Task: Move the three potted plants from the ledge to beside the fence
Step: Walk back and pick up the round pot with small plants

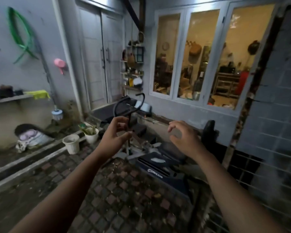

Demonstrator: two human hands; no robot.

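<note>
White pots: planted pot (91, 135) and bare pot (71, 144) stand side by side at the far end of the ledge (15, 174).
Left hand (115, 132): raised right of the ledge, fingers loosely curled, holding nothing.
Right hand (183, 137): further right, level with the left, fingers spread and half bent, empty.
Bike (134, 105): beyond both hands, right of the ledge.
Fence (252, 167): far right, well apart from the ledge.

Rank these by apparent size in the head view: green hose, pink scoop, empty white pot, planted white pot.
1. green hose, clearly largest.
2. empty white pot and planted white pot: near alike; the empty one sits closer to the camera, so they are not ranked apart.
3. pink scoop, smallest.
</note>
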